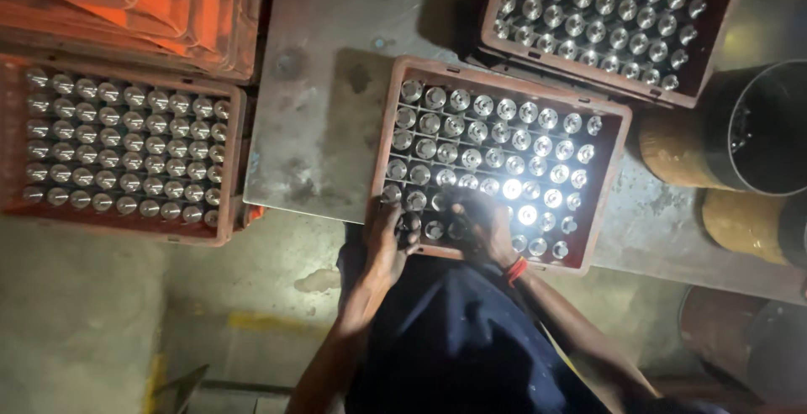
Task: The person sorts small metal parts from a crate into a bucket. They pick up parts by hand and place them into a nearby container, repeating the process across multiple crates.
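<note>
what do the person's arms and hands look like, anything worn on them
Both forearms are bare, with no sleeves reaching them and no gloves on either hand. The right hand has a red-orange band around its wrist. The left hand shows no band, watch or ring that can be made out in the dim light. Dark blue clothing covers the body between the arms.

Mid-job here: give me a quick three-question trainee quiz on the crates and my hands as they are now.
1. True or false: both hands are at the near edge of the middle crate.
2. How many crates of metal cylinders are in view? A) two B) three C) four
3. Which wrist wears a red band?

Key:
1. True: the left hand and right hand are on the cylinders in its near rows.
2. B: left crate, middle crate, far crate.
3. Right, red band.
</note>
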`<state>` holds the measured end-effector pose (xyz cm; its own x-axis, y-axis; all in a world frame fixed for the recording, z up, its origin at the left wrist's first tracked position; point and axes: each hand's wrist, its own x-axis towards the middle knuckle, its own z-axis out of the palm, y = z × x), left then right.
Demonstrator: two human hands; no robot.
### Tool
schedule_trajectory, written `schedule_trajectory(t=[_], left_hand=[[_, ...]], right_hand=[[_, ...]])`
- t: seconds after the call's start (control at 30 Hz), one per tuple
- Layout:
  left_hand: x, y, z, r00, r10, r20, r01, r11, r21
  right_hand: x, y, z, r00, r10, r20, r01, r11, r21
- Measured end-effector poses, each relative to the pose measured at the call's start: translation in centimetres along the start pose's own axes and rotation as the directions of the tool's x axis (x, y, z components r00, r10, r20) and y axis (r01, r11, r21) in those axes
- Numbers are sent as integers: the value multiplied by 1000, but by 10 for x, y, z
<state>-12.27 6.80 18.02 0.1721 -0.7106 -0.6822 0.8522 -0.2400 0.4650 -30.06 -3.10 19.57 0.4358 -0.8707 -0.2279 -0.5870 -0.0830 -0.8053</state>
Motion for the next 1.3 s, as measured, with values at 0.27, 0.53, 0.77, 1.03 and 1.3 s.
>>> schedule_trajectory(t=[0.27,0.53,0.77,1.03,1.3], left_hand=[[17,19,-2,989,-27,147,9,993,121],[33,-9,4,954,-296,36,251,862,440],[31,-4,-2,992,-111,67,108,993,40],[25,6,8,995,58,75,-68,987,143],[34,-7,15,981,-140,136,96,952,290]], right_hand=[[26,-21,9,997,-54,51,63,980,-190],[10,0,9,978,16,206,-93,925,369],[27,16,-2,988,-112,-108,116,993,31],[67,-16,-11,925,-357,129,377,821,-428],[42,16,0,930,-79,360,-153,806,571]])
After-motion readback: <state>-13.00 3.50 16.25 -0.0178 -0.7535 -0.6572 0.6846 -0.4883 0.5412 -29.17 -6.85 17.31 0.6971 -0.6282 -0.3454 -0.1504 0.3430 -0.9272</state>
